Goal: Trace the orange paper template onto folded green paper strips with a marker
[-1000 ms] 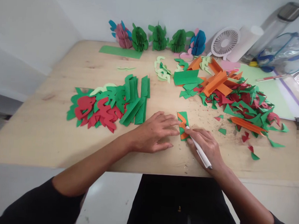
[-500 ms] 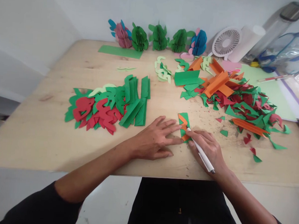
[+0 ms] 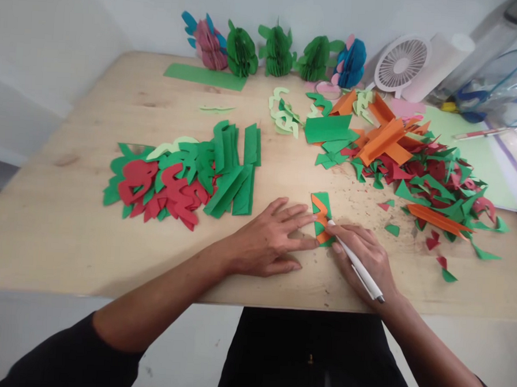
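Observation:
My left hand [image 3: 276,239] lies flat with fingers spread, its fingertips pressing the left edge of an orange paper cutout [image 3: 320,213]. The wavy cutout rests on a small green paper rectangle [image 3: 323,199] on the table. My right hand [image 3: 365,258] is closed around a white pen [image 3: 358,267], whose tip end meets the right side of the orange cutout; the tip itself is hidden by my fingers. To the left sit folded green paper strips [image 3: 229,198] beside a heap of red cutouts [image 3: 177,194] and green cutouts [image 3: 191,161].
Paper scraps [image 3: 436,180] in red and green pile up at right, with folded orange paper [image 3: 385,139] behind them. Paper honeycomb figures [image 3: 278,51] line the wall. A small white fan [image 3: 403,63] stands near a clear bag [image 3: 502,85]. The table's front edge is close to my forearms.
The view has shifted slightly. My right hand and the pen have moved a little around the cutout's right edge; my left hand keeps holding the paper down.

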Demonstrator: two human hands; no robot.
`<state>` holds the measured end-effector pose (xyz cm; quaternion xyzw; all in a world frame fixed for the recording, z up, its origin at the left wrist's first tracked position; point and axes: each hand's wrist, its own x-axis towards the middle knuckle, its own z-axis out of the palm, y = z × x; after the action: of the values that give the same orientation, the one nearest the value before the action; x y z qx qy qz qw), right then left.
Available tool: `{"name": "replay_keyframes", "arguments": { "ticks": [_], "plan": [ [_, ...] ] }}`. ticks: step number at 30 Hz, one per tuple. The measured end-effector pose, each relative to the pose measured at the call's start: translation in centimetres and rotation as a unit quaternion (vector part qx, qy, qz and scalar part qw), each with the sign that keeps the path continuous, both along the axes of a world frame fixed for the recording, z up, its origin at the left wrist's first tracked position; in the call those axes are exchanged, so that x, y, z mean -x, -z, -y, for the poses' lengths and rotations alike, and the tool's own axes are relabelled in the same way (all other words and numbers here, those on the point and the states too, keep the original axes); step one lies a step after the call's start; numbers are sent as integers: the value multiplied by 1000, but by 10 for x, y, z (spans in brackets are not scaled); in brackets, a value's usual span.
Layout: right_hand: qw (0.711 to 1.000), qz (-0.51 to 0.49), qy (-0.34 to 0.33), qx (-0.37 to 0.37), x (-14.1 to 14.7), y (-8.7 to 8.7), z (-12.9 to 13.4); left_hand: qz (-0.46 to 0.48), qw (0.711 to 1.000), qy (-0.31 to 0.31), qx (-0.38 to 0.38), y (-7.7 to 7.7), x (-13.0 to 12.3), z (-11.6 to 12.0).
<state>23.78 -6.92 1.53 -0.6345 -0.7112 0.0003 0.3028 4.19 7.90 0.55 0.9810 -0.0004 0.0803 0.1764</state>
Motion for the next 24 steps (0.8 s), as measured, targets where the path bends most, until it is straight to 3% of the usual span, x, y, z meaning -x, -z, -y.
{"name": "replay_keyframes", "arguments": {
  "ticks": [24],
  "plan": [
    [999, 2, 40, -16, 1, 5, 5, 0, 1000, 0, 10, -2, 0, 0]
  ]
}}
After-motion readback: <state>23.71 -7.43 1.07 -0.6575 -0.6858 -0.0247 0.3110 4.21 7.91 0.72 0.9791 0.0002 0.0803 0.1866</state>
